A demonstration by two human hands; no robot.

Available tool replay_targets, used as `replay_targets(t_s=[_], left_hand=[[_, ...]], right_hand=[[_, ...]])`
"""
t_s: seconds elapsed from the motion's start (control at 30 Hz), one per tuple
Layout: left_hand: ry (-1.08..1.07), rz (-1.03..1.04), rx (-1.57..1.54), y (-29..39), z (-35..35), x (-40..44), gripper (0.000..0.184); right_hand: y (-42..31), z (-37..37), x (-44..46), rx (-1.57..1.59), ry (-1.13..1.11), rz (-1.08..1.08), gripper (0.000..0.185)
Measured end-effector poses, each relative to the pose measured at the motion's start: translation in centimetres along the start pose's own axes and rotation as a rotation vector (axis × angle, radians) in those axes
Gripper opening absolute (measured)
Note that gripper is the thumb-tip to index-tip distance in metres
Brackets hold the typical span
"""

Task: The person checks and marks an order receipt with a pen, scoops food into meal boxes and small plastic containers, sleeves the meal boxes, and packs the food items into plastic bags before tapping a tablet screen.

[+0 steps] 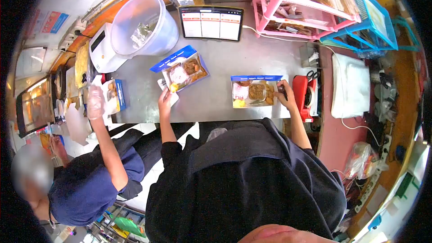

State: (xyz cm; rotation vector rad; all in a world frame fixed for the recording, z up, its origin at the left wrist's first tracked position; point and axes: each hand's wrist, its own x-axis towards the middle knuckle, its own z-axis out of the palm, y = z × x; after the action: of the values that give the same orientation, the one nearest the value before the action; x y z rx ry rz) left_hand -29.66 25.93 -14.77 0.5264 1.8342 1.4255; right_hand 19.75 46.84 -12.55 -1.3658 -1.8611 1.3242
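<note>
On the metal counter (207,108) stand two open food boxes with blue lids. The left box (185,69), tilted, shows rice and brown food. My left hand (165,100) is closed at its lower left corner, by a small yellow item and a white paper; what exactly it pinches is too small to tell. My right hand (286,95) grips the right edge of the other box (254,92), which holds rice, a tub of brown food and something yellow. A dark object shows between the fingers of that hand.
A co-worker's gloved hand (96,102) is at a third box (115,95) on the left. Behind are a clear bucket (144,27), a white machine (102,49), and a tablet (211,23). A pink rack (301,22) and a red tape dispenser (304,99) are at the right.
</note>
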Motion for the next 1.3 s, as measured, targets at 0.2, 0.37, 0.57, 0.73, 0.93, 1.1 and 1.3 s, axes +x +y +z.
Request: replay_targets(t_s=[0.2, 0.37, 0.57, 0.73, 0.93, 1.1, 1.3], left_hand=[[0.049, 0.002, -0.216, 1.2, -0.8, 3.4, 0.045], [-0.001, -0.132, -0.587, 1.7, 0.1, 8.2, 0.042], [-0.057, -0.124, -0.509, 3.4, 3.5, 10.4, 0.044], [-0.073, -0.048, -0.349, -2.9, 3.6, 12.7, 0.045], [-0.159, -0.198, -0.457, 2.6, 8.4, 9.3, 0.059], [0.224, 0.105, -0.296, 1.3, 7.8, 8.7, 0.030], [0.539, 0.422, -0.158, 11.9, 8.0, -2.7, 0.057]], right_hand=[[0.6, 0.7, 1.3, 0.000, 0.045, -0.004, 0.030], [-0.8, 2.4, 3.9, 0.063, 0.014, -0.129, 0.027], [-2.5, 4.0, 4.9, 0.030, 0.025, -0.127, 0.027], [-0.7, 5.1, 4.3, 0.084, 0.133, -0.096, 0.024], [-0.4, 3.8, 4.6, -0.018, 0.186, -0.063, 0.024], [-1.7, 3.9, 5.1, -0.097, 0.269, -0.081, 0.021], [-9.7, -0.6, 1.9, -0.039, 0.294, 0.154, 0.029]])
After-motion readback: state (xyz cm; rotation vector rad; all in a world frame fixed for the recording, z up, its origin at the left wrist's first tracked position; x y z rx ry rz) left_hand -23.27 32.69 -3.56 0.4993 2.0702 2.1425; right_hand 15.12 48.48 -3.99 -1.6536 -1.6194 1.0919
